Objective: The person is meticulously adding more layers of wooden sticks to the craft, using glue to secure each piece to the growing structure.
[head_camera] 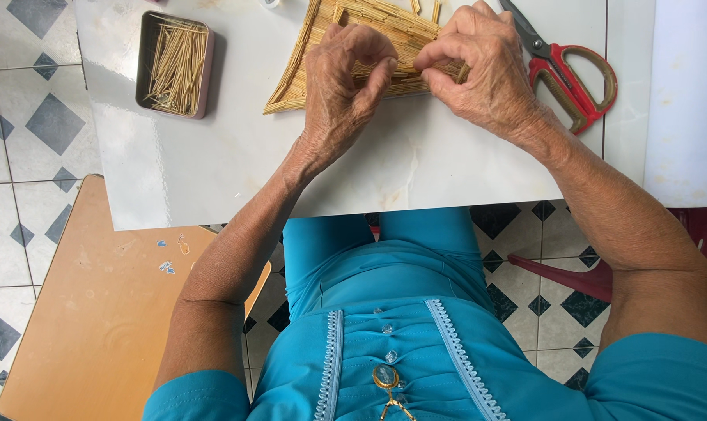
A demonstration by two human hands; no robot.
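At the far edge of the white board: a flat panel of straw-coloured sticks [306, 70], laid side by side with a slanted border strip along its left side, its top running out of view.
Panel position: lying flat on the white board [213, 171], between the metal tin and the scissors, partly covered by both hands.
Left hand [341, 78]: knuckles up, fingers curled down onto the panel's lower middle, thumb and forefinger pinched together on the sticks.
Right hand [482, 66]: just beside the left, fingertips nearly meeting it, fingers bent and clamped on the ends of the sticks at the panel's lower right corner.
Tin [175, 64]: shallow rectangular metal tin, left of the panel and apart from it, holding loose thin sticks.
Scissors [568, 74]: red-handled, blades closed, lying on the board just right of the right hand.
Below the board: the person's blue garment [384, 312], a light brown tabletop [96, 312] to the left, patterned floor tiles [26, 117] around.
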